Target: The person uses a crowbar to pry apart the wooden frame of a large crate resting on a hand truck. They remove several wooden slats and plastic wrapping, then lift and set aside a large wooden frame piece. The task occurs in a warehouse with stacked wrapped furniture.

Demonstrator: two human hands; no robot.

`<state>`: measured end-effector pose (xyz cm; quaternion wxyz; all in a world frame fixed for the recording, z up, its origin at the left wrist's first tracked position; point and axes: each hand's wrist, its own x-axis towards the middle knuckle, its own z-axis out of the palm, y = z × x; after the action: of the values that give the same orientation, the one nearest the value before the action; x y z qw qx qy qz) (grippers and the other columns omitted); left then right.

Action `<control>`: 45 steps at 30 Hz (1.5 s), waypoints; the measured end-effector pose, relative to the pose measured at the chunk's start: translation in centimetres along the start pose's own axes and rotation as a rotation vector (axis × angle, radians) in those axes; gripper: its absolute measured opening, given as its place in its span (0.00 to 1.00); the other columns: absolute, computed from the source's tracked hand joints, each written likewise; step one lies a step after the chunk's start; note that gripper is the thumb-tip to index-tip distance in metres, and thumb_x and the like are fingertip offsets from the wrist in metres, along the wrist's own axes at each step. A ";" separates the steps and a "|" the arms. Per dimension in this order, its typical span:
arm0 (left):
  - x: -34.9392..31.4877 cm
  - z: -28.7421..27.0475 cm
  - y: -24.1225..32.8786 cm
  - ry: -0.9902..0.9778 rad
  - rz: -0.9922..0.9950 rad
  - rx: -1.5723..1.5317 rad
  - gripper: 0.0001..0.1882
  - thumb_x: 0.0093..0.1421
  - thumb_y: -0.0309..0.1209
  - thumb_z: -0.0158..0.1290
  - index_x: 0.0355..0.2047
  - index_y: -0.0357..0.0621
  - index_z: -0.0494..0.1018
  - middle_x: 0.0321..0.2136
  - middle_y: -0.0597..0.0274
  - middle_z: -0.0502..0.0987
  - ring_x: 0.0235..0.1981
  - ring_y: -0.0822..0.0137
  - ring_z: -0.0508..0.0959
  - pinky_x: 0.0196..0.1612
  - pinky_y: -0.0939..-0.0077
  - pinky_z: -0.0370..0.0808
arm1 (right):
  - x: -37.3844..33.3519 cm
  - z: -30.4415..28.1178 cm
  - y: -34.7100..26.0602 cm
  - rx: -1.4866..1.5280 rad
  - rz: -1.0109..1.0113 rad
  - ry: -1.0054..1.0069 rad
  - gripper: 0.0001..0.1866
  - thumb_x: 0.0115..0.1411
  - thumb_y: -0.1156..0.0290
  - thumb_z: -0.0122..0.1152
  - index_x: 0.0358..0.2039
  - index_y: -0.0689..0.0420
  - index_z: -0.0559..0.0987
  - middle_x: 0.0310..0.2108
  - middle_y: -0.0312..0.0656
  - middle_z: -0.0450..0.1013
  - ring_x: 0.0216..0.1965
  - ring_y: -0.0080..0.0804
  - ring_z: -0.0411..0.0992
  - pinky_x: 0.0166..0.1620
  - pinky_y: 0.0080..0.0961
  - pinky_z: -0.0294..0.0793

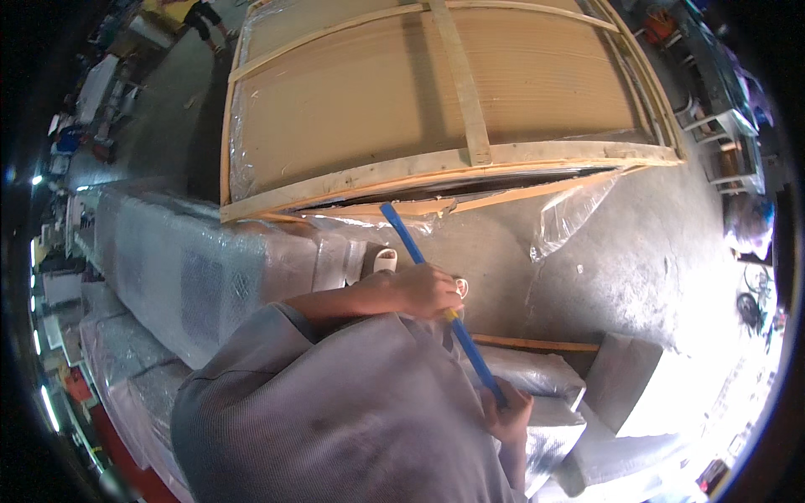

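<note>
Both of my hands grip a long blue pry bar (476,352) with a small yellow band. My left hand (419,289) is closed around its middle, while my right hand (510,415) wraps its lower end. The bar slants up to the left, and its flat tip appears beside the torn cardboard edge (495,194) of a large wooden crate (352,180). I cannot tell whether the tip touches it. Slats frame brown cardboard (352,109) on the crate. A dark gap shows between its near slat and the torn strip.
Bubble-wrapped furniture (184,260) stands at the left, and more wrapped pieces (537,377) lie at the lower right. Loose clear plastic (574,214) hangs from the crate over the concrete floor (637,251). At the far upper left a person's legs (205,29) show.
</note>
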<state>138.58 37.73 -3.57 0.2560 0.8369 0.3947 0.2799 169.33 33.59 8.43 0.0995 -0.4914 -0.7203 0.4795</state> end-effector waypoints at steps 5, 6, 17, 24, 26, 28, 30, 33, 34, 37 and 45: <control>-3.5 -2.9 -3.0 0.055 0.151 0.081 0.15 0.65 0.39 0.54 0.22 0.50 0.68 0.19 0.66 0.67 0.21 0.66 0.75 0.23 0.68 0.76 | 0.0 6.3 -5.4 -0.001 0.138 0.055 0.11 0.61 0.63 0.62 0.31 0.58 0.82 0.21 0.50 0.76 0.19 0.49 0.73 0.27 0.38 0.72; -4.1 -3.3 -3.5 0.041 0.154 0.059 0.15 0.64 0.39 0.54 0.22 0.50 0.68 0.20 0.66 0.67 0.21 0.65 0.75 0.23 0.67 0.75 | -0.1 7.2 -6.4 0.028 0.165 0.075 0.12 0.63 0.63 0.62 0.31 0.59 0.82 0.21 0.50 0.75 0.18 0.44 0.72 0.26 0.38 0.71; -7.4 -5.7 -5.2 -0.161 0.214 -0.100 0.10 0.60 0.35 0.58 0.24 0.46 0.72 0.22 0.61 0.72 0.26 0.57 0.78 0.29 0.61 0.76 | -0.7 11.7 -13.3 0.050 0.355 0.176 0.13 0.61 0.65 0.61 0.38 0.63 0.81 0.22 0.52 0.75 0.24 0.46 0.78 0.30 0.33 0.74; -8.0 -7.0 -5.5 -0.164 0.274 -0.190 0.07 0.55 0.35 0.59 0.26 0.48 0.74 0.23 0.64 0.72 0.25 0.59 0.78 0.29 0.63 0.77 | -1.2 12.9 -15.6 0.049 0.489 0.136 0.10 0.61 0.66 0.66 0.33 0.61 0.80 0.19 0.48 0.73 0.21 0.37 0.72 0.29 0.33 0.71; -8.1 -7.2 -5.8 -0.181 0.306 -0.177 0.06 0.55 0.35 0.59 0.26 0.49 0.74 0.23 0.64 0.72 0.25 0.60 0.78 0.28 0.64 0.77 | -1.3 13.2 -15.8 -0.013 0.435 0.159 0.11 0.59 0.66 0.68 0.33 0.61 0.80 0.20 0.48 0.74 0.21 0.38 0.72 0.29 0.34 0.71; -8.1 -7.5 -6.0 -0.193 0.312 -0.193 0.07 0.55 0.35 0.58 0.26 0.49 0.74 0.23 0.64 0.72 0.25 0.61 0.79 0.28 0.64 0.77 | -1.4 13.4 -16.1 0.002 0.457 0.143 0.11 0.58 0.66 0.69 0.33 0.61 0.80 0.21 0.49 0.74 0.22 0.40 0.73 0.29 0.36 0.71; -8.2 -7.9 -6.1 -0.207 0.338 -0.200 0.07 0.57 0.37 0.58 0.27 0.49 0.74 0.23 0.64 0.72 0.25 0.62 0.78 0.27 0.66 0.76 | -1.5 13.4 -16.6 0.083 0.577 0.120 0.10 0.58 0.66 0.69 0.33 0.60 0.80 0.23 0.49 0.74 0.23 0.42 0.73 0.31 0.38 0.72; -8.4 -8.3 -6.2 -0.208 0.366 -0.210 0.09 0.60 0.39 0.57 0.27 0.51 0.74 0.24 0.66 0.72 0.25 0.65 0.78 0.26 0.68 0.75 | -1.6 13.3 -17.7 -0.005 0.460 0.140 0.08 0.57 0.68 0.68 0.31 0.59 0.79 0.23 0.49 0.74 0.23 0.45 0.72 0.31 0.40 0.71; -8.5 -8.4 -6.2 -0.209 0.353 -0.225 0.08 0.60 0.39 0.57 0.27 0.51 0.74 0.24 0.66 0.72 0.25 0.65 0.78 0.26 0.68 0.75 | -1.6 13.2 -18.1 0.000 0.473 0.144 0.08 0.57 0.68 0.68 0.31 0.58 0.79 0.22 0.49 0.73 0.23 0.46 0.73 0.31 0.40 0.71; -8.5 -8.7 -6.6 -0.203 0.353 -0.264 0.08 0.60 0.38 0.58 0.27 0.51 0.74 0.23 0.66 0.72 0.25 0.66 0.78 0.25 0.68 0.75 | -1.5 13.2 -18.8 -0.023 0.519 0.098 0.08 0.56 0.68 0.67 0.32 0.58 0.79 0.22 0.49 0.73 0.24 0.48 0.73 0.31 0.40 0.71; -8.7 -9.3 -7.7 -0.260 0.383 -0.256 0.04 0.52 0.32 0.58 0.25 0.48 0.74 0.22 0.64 0.73 0.23 0.62 0.79 0.25 0.68 0.77 | -2.3 16.6 -17.9 -0.097 0.374 0.202 0.10 0.59 0.68 0.66 0.39 0.56 0.81 0.27 0.46 0.76 0.27 0.50 0.75 0.33 0.40 0.74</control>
<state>123.70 36.97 -4.23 0.3506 0.8860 0.1542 0.2611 149.25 20.86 14.66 0.0565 -0.6660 -0.6254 0.4026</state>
